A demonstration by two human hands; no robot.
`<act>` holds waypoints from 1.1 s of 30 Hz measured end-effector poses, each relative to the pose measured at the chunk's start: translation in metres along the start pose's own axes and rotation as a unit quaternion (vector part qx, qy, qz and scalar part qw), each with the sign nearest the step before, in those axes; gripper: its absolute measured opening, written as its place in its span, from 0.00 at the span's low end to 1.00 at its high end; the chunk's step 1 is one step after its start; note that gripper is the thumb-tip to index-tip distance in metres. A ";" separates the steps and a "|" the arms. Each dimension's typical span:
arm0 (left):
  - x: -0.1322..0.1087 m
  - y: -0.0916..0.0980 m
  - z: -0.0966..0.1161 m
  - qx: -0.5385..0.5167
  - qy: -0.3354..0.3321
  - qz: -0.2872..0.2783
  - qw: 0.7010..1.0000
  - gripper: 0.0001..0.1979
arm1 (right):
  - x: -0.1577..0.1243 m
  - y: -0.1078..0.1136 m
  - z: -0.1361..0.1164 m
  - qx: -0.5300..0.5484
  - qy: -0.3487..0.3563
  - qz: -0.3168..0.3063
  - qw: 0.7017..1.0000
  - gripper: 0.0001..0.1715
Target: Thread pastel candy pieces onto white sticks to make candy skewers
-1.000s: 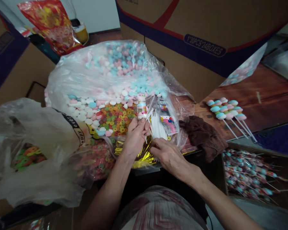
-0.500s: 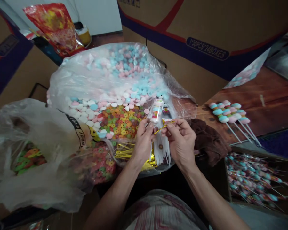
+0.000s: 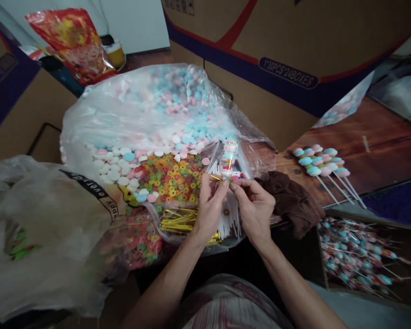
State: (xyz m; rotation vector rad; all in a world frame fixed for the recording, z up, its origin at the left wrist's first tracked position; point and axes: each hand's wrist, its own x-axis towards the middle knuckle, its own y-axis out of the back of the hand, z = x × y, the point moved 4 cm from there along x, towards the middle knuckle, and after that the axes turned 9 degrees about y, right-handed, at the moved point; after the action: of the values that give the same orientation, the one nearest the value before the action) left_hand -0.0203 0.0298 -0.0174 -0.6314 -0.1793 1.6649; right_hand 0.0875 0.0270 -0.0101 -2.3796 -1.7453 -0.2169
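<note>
Between my hands stands a candy skewer [image 3: 229, 157], its marshmallows and gummy rings in a clear wrapper. My left hand [image 3: 208, 208] is closed, pinching it at the bottom of the wrapper. A gold twist tie [image 3: 215, 177] crosses there, one end poking out over the left fingers. My right hand [image 3: 255, 205] is closed too, its thumb and finger pinching the tie beside the left fingertips; its other end is hidden. Below the hands lie white sticks [image 3: 228, 224] and a pile of gold twist ties [image 3: 178, 220].
Gummy rings [image 3: 173, 176] and marshmallows [image 3: 114, 164] spill from a large plastic bag [image 3: 89, 109]. Unwrapped candy skewers [image 3: 320, 161] lie at right, above a box of wrapped ones [image 3: 359, 253]. A brown cloth [image 3: 291, 203] is beside my right hand. Cardboard boxes [image 3: 239, 96] stand behind.
My hands have come together at the wrapper's base. The twist tie, earlier stretched out at the right hand, now wraps across the wrapper's neck, with one end pointing left.
</note>
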 end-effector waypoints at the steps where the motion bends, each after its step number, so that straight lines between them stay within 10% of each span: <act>1: 0.001 0.000 -0.001 0.015 -0.006 0.003 1.000 0.10 | 0.001 0.001 0.000 -0.008 0.002 -0.008 1.000 0.05; 7: 0.002 -0.004 -0.001 0.002 0.027 -0.013 1.000 0.11 | 0.002 -0.001 -0.001 -0.026 0.004 -0.078 0.997 0.08; 15: -0.014 -0.013 0.008 -0.160 0.306 -0.178 0.921 0.14 | 0.012 0.010 -0.015 -0.017 0.081 -0.234 0.969 0.08; 21: -0.012 -0.011 0.005 0.030 0.122 -0.031 0.992 0.12 | 0.007 0.008 -0.019 -0.167 0.155 -0.228 0.947 0.07; 25: -0.017 -0.009 0.007 0.153 -0.013 0.012 0.988 0.13 | 0.005 0.006 -0.024 -0.211 0.156 -0.208 0.942 0.07; 33: -0.010 -0.004 0.001 -0.043 0.182 -0.033 0.982 0.13 | 0.013 0.015 -0.027 -0.175 0.095 -0.224 0.954 0.11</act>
State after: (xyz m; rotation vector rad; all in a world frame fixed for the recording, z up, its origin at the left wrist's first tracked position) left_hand -0.0170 0.0213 -0.0117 -0.9717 -0.0070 1.4560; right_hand 0.1057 0.0285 0.0183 -2.0320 -2.2777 -0.8522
